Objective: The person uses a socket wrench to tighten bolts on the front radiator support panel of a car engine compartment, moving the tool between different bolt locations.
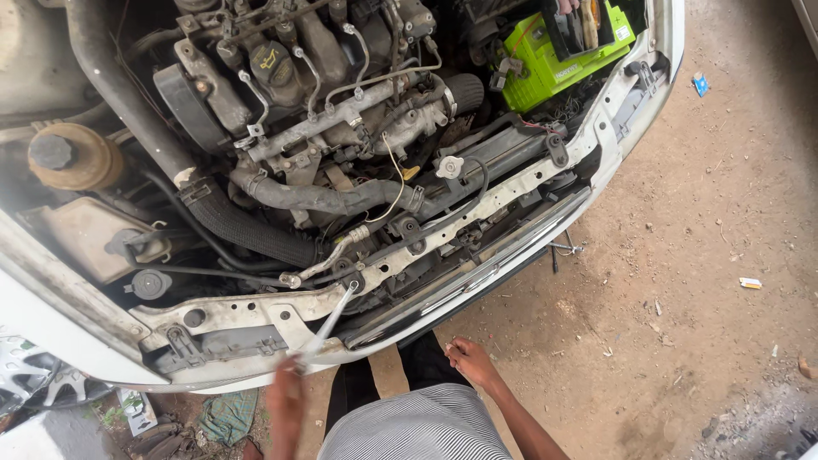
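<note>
The left hand (pixel 286 399), blurred in the head view, is closed around the lower end of a long silver tool (pixel 328 328), fingers wrapped on its handle. The shaft runs up and to the right from the fist, and its tip meets the white front crossbar (pixel 477 209) of the car just below the thick black hose (pixel 247 226). Held at its far end like this, the tool can reach over the chrome bumper strip (pixel 460 277) to a fastening on the crossbar while the person stands clear of the car; whether the tip is seated on a bolt is too small to tell. The right hand (pixel 471 362) holds nothing. It rests low, just under the bumper strip and to the right of the tool, fingers loosely curled and slightly apart, seemingly steadying the person's lean. So the tool lies wholly in the left fist, its working end well above those fingers, and the right fingers are apart from it. Above the crossbar sits the engine (pixel 341 94), with a bright green battery (pixel 554 64) at its right and a tan cap (pixel 72 158) at its left.
</note>
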